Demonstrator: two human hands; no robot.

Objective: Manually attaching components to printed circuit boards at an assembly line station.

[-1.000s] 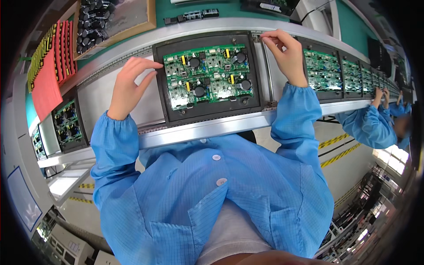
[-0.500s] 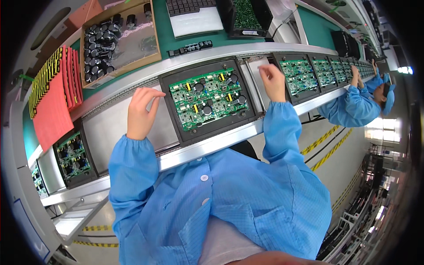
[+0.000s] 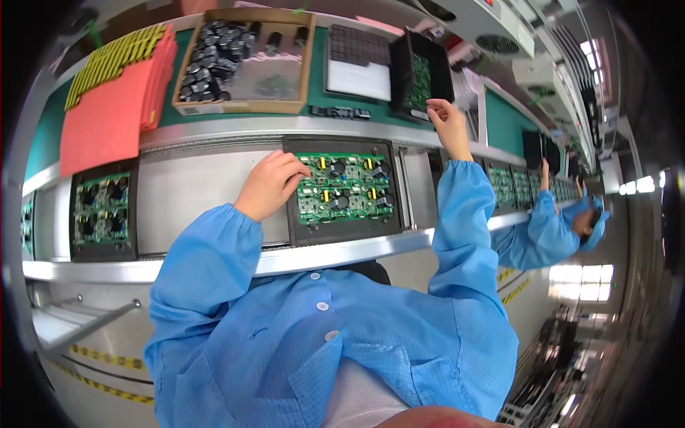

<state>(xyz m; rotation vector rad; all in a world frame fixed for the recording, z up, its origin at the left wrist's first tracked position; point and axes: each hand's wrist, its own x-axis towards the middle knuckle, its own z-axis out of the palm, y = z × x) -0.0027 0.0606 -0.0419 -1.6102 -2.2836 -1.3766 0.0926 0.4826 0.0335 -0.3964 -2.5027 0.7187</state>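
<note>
A green circuit board panel point(image 3: 346, 202) with black round capacitors and yellow parts lies in a dark carrier frame point(image 3: 342, 232) on the conveyor before me. My left hand point(image 3: 271, 184) is at the panel's upper left edge, its fingers bent together; anything between the fingertips is hidden. Farther right, my right hand point(image 3: 451, 130) is raised beside the near edge of a black bin point(image 3: 402, 93) of small green parts point(image 3: 421, 80). Its fingers are curved and a little apart, with nothing visible in them.
Behind the rail, a cardboard box point(image 3: 309, 68) holds many black capacitors point(image 3: 207, 68). Red sheets point(image 3: 100, 139), a row of black parts point(image 3: 339, 113) and a white tray point(image 3: 357, 80) are also there. More carriers line the conveyor; a co-worker point(image 3: 546, 239) stands at the right.
My right hand has moved forward from above the conveyor to the bin. My left hand has come onto the panel's left edge. The whole view has turned and shifted.
</note>
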